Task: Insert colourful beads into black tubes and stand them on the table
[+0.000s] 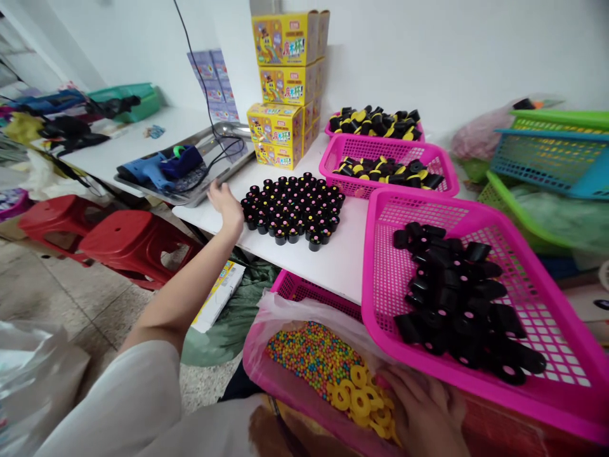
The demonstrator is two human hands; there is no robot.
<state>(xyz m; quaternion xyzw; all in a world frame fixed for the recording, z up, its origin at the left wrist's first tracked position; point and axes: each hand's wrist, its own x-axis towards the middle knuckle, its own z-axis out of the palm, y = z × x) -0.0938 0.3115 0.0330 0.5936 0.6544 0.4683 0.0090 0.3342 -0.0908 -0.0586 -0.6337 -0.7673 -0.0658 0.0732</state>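
My left hand [225, 204] reaches out to the left edge of a packed group of small black cups [292, 206]. Its fingers are apart, with nothing seen in them. The cups stand upright on the white table, with pink or yellow dots on top. Down at the right, my right hand [423, 406] lies at the side of a pink tub [254, 346] lined with clear plastic. Its slightly blurred fingers stretch out beside yellow rings [364, 400]; a pinkish spot shows at one fingertip. Small multicoloured beads [314, 355] fill the tub's far part.
A large pink basket [380, 266] of black cylinders [457, 298] stands at right. Behind it are pink baskets [390, 145] of black-and-yellow pieces. Yellow boxes [280, 86] are stacked by the wall. A metal tray [228, 168] holds a blue glue gun [151, 171]. Red stools [128, 238] stand left.
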